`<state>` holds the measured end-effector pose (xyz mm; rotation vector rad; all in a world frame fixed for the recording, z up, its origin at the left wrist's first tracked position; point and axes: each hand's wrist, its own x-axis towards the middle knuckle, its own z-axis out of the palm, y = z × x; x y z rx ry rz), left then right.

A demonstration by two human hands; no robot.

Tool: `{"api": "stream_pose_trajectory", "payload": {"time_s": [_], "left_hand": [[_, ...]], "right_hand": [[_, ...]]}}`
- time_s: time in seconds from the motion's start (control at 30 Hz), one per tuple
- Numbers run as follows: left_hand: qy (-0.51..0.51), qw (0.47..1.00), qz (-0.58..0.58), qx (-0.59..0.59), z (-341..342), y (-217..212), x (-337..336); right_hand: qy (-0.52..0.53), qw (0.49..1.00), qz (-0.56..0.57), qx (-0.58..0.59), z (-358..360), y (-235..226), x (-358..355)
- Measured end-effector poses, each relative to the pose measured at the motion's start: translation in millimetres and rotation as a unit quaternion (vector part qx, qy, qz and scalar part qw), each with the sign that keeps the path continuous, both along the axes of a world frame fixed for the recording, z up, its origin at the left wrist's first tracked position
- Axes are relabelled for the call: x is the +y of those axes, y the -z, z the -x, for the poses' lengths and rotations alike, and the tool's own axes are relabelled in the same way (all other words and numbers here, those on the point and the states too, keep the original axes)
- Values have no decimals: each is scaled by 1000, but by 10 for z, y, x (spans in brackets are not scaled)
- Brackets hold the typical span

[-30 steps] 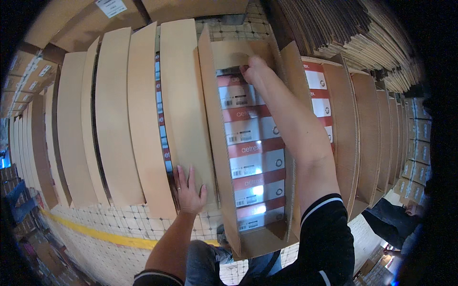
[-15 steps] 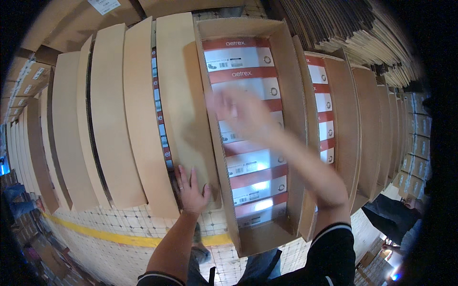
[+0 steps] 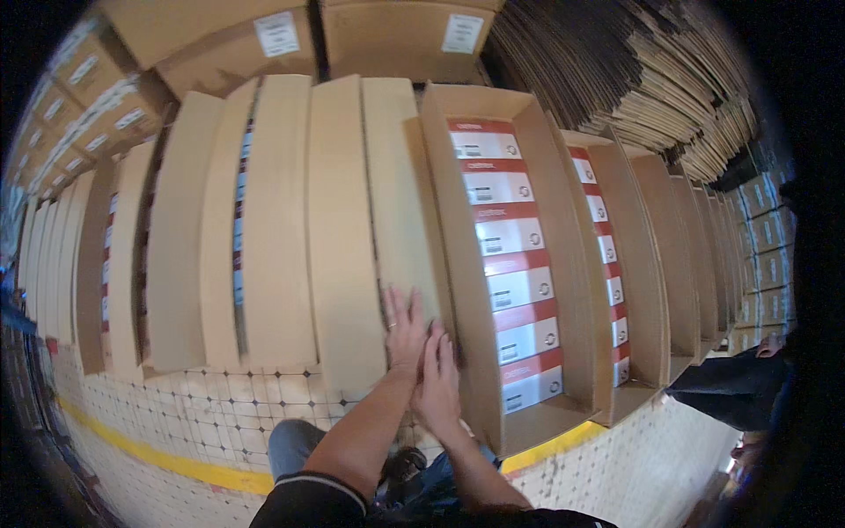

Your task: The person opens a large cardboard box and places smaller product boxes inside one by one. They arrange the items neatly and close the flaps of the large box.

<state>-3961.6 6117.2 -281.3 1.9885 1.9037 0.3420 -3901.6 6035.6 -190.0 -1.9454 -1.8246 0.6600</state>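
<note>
Under both hands lies a long brown carton point(image 3: 345, 238), its two top flaps meeting along a narrow seam. My left hand point(image 3: 406, 331) rests flat near the carton's near end, fingers stretched across the seam, a ring on one finger. Right beside it, my right hand point(image 3: 437, 380) has its fingers extended on the right-hand flap point(image 3: 400, 176), close to its outer edge. Neither hand holds anything. Just to the right stands an open carton point(image 3: 544, 189) with a row of red and white shoe boxes point(image 3: 518, 288) inside.
More long cartons point(image 3: 277, 220) stand in a row to the left, some with gaps between flaps. Further open cartons point(image 3: 635, 194) run off right. Flattened cardboard point(image 3: 678, 84) is piled at the far right; labelled cartons point(image 3: 396, 40) stand behind. A yellow line point(image 3: 167, 453) crosses the tiled floor.
My right hand has come down from over the open carton to beside my left hand. The gap between the flaps has closed to a seam, hiding the boxes inside. The view has shifted left.
</note>
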Motion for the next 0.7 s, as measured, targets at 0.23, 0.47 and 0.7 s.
{"api": "stream_pose_trajectory", "payload": {"time_s": [0.23,0.47,0.7], "left_hand": [[5,985,-10,-171,104,-275,30],[71,968,-93,-220,873,-1035,-537],[62,995,-68,47,1249,-541,-962]], "right_hand": [[-73,996,-36,-21,-249,294,-230],[-95,980,-81,-157,-298,413,-142],[49,985,-111,-124,-308,469,-63]]}}
